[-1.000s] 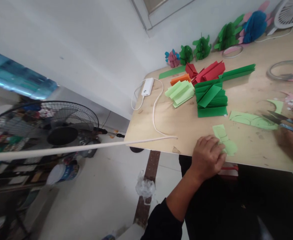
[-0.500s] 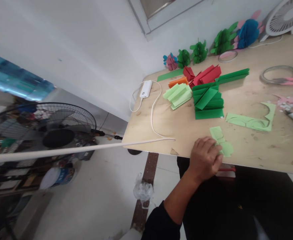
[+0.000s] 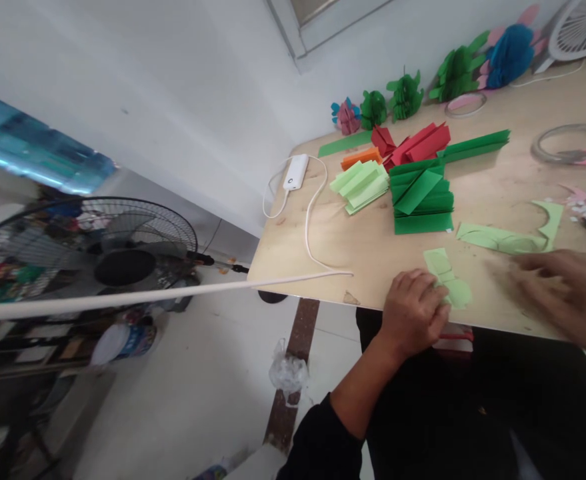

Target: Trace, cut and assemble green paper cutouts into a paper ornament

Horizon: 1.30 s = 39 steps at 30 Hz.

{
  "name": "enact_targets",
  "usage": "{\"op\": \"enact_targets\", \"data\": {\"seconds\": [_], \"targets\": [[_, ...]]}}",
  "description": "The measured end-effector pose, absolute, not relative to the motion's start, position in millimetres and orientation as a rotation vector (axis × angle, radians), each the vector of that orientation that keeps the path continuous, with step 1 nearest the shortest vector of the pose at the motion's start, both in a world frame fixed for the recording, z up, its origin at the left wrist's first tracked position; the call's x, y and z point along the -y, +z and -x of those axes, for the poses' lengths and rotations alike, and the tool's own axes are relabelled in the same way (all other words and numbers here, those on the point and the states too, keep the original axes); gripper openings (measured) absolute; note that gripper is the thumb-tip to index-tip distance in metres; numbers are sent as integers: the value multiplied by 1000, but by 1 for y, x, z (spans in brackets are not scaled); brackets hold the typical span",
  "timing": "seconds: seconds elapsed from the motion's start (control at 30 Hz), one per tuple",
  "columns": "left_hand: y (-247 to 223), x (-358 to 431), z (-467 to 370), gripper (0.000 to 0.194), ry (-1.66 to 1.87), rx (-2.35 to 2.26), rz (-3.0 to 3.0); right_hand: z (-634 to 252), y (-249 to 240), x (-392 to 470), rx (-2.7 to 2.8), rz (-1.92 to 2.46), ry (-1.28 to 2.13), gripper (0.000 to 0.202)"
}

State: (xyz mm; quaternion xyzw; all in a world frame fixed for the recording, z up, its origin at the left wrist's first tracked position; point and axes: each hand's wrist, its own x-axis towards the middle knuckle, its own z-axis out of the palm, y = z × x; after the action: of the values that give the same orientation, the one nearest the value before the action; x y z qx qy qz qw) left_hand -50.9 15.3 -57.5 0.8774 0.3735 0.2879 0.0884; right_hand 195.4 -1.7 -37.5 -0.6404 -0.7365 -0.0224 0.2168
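Observation:
My left hand rests at the table's front edge with its fingers curled over the left side of a light green paper cut-out. The cut-out lies on the wood, showing a rectangular end and a rounded end. Over the table to its right is my right hand, smeared by motion, so its fingers are unclear. Just beyond the right hand lies a light green paper scrap with curved cuts and drawn lines. A folded dark green paper stack sits behind the cut-out.
Pleated light green paper, red paper and orange paper lie farther back. Several paper figures line the wall. A white power bank has a cable crossing the left edge. Tape rolls lie right; a floor fan stands left.
My right hand has come into view from the right, moving over the table near the light green scrap. My left hand stays on the cut-out. The view has shifted slightly.

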Motion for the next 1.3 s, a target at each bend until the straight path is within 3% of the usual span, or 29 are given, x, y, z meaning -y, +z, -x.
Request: {"op": "enact_targets", "data": {"seconds": [0.13,0.33,0.63,0.83,1.1,1.3], "targets": [[-57,-15,51,21,906,-1106,-2571,-153,-45,-11,2187,1581,-18,40],[-43,-38,53,22,964,-1214,-2468,-149,-50,-15,2243,1657,-92,40],[-20,-93,38,39,252,-991,-2754,-146,-53,-7,2205,1706,-141,33],[-6,-101,39,31,-65,-986,-2792,-140,-45,1,2239,1690,-175,42],[-1,-93,54,24,-116,-1102,-2716,-139,-43,-11,2305,1691,-114,32],[-1,-95,57,38,-115,-1066,-2653,-146,-46,-17,2303,1670,34,24]]}}
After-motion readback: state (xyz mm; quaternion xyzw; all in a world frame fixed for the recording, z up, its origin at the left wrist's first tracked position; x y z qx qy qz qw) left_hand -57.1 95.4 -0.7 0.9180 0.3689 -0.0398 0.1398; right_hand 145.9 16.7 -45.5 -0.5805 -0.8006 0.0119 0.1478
